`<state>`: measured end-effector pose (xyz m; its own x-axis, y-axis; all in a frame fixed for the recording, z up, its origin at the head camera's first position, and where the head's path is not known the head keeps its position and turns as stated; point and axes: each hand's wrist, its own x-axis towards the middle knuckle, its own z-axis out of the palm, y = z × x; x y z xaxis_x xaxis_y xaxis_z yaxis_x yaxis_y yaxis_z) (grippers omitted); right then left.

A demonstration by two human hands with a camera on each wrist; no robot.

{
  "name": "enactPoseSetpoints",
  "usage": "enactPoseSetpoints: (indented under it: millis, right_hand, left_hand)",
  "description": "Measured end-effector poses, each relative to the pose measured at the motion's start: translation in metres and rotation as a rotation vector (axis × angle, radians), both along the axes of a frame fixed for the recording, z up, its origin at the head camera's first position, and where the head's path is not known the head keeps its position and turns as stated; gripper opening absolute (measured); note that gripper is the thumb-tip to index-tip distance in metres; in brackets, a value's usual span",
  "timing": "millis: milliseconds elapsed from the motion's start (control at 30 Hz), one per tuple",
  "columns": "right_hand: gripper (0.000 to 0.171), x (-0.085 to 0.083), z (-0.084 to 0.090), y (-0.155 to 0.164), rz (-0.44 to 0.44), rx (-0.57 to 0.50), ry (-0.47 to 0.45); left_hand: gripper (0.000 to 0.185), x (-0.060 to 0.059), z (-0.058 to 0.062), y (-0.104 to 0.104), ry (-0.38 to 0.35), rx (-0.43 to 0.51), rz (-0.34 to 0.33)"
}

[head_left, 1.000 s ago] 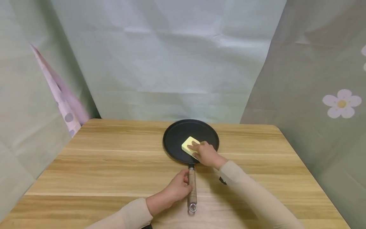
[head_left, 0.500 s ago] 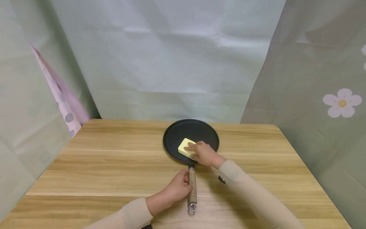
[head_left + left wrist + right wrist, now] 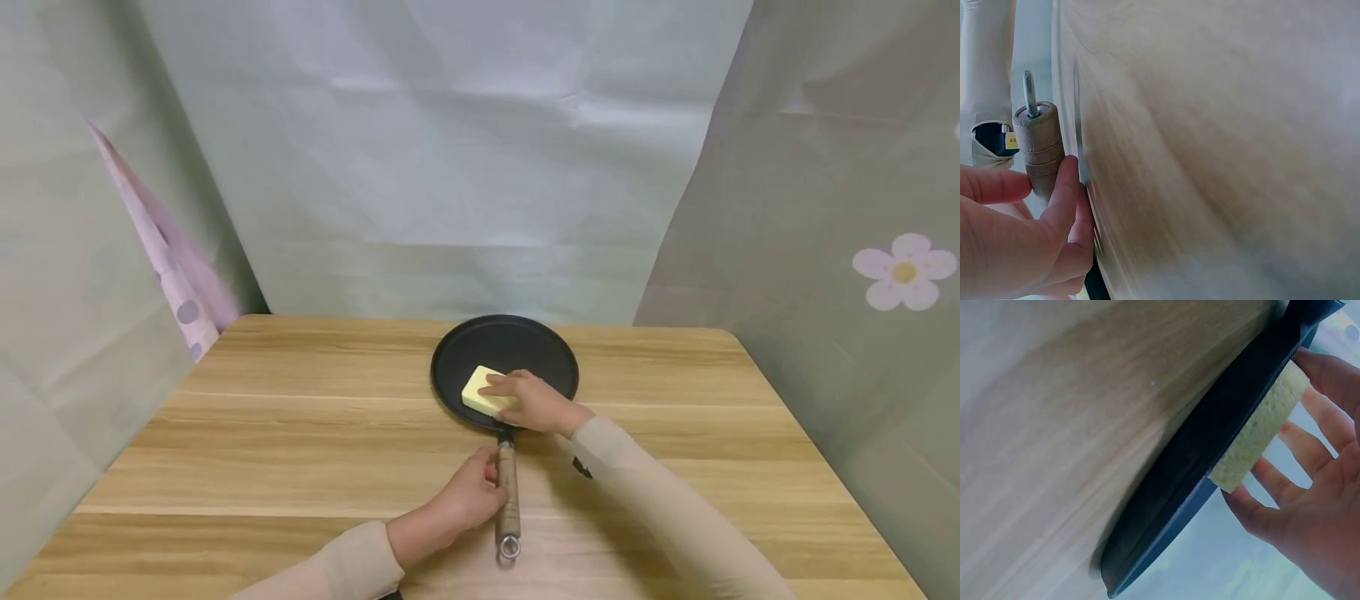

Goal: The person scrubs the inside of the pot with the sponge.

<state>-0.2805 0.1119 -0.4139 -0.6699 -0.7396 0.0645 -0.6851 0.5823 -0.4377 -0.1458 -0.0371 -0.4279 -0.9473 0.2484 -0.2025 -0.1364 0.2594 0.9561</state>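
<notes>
Your left hand point(image 3: 468, 498) grips the wooden handle point(image 3: 508, 500), fingers point(image 3: 1066, 194) curled round it. Your right hand point(image 3: 534, 402) presses flat, fingers point(image 3: 1310, 450) straight, on the yellow sponge point(image 3: 483, 390), which sits at about 7 o'clock in the black pan point(image 3: 525, 346). Pan sits mid-table point(image 3: 300, 433). Risks: sponge is near the rim, so a hard push toward 7 likely slides it off onto the table. If the handle grip loosens, the pan may spin or skid under the pressure.
</notes>
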Motion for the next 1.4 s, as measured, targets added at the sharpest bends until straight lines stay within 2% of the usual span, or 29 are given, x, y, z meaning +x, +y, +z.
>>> enactPoseSetpoints:
  millis: [367, 667, 967, 1233, 1400]
  right_hand:
    - [0.044, 0.001, 0.001, -0.001, -0.05, -0.076, 0.022]
    - [0.042, 0.001, 0.008, 0.005, -0.152, -0.12, 0.088]
    - [0.037, -0.002, 0.005, 0.013, -0.256, -0.181, 0.162]
    - [0.036, -0.009, 0.003, 0.025, -0.293, -0.249, 0.254]
    - [0.035, -0.013, 0.002, 0.036, -0.309, -0.269, 0.26]
  left_hand:
    - [0.065, 0.001, 0.003, 0.0, 0.0, 0.009, -0.011]
    - [0.065, 0.0, 0.002, -0.001, 0.011, -0.002, -0.009]
    - [0.064, 0.001, 0.001, -0.001, 0.008, 0.011, -0.003]
    - [0.065, 0.002, 0.002, -0.001, 0.005, 0.025, 0.007]
    - [0.065, 0.001, 0.002, 0.0, 0.003, 0.016, 0.006]
